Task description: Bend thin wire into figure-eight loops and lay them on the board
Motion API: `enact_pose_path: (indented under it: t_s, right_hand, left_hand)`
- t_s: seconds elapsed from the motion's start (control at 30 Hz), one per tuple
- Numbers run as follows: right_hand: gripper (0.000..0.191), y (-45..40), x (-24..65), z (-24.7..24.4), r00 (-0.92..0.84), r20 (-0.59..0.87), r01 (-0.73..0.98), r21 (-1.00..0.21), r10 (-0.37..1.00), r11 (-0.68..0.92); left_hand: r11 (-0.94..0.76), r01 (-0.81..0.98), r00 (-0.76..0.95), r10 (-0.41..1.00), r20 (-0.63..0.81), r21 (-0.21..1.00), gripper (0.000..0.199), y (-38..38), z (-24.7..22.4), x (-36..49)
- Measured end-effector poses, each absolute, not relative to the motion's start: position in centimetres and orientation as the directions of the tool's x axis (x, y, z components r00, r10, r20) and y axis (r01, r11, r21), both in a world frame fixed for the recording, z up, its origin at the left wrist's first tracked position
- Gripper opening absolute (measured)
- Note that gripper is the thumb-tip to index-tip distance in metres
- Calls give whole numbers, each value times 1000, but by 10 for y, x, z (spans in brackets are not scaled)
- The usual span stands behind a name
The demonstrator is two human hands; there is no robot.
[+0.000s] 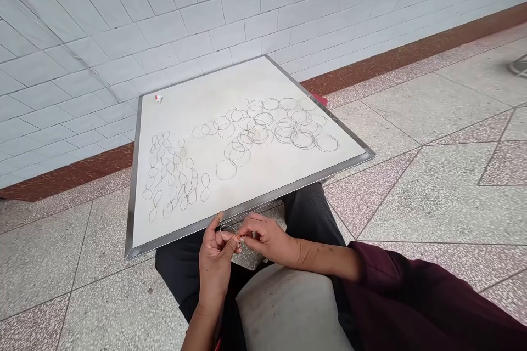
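Note:
Just off the near edge of a white table (197, 98), a thin wire loop (228, 228) is held between both hands above the lap. My left hand (217, 252) pinches it between thumb and fingers, one finger raised near the metal rim. The fingertips of my right hand (265, 237) close on the same wire, touching the left thumb. On the right half of the table lie several thin wire rings (302, 139), many overlapping. Several wire pieces twisted into figure-eight shapes (205, 187) lie at the left.
A small red and white object (158, 99) sits near the table's far left corner. A tiled wall (206, 22) runs behind the table. Something red (319, 100) shows past its right edge. Part of a stool or rack (519, 67) stands on the floor at far right.

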State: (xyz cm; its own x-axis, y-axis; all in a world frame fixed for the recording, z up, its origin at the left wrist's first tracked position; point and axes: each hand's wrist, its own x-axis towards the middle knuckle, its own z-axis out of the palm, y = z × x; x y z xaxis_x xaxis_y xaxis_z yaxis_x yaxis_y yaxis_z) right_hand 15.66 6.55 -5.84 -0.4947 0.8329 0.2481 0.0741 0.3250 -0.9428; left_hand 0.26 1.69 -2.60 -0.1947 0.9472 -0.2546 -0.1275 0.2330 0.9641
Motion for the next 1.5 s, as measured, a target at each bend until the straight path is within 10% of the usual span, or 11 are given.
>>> enact_pose_path:
  t_s: [1.17, 1.5]
  right_hand:
    - [14, 70, 158, -60, -561, 297, 187, -864, 773, 468]
    - [22, 74, 152, -62, -559, -20, -49, -997, 829, -57]
  left_hand:
    - [256, -69, -120, 957, -263, 964, 87, 19, -21, -1]
    - [292, -41, -146, 944, -295, 956, 84, 18, -20, -3]
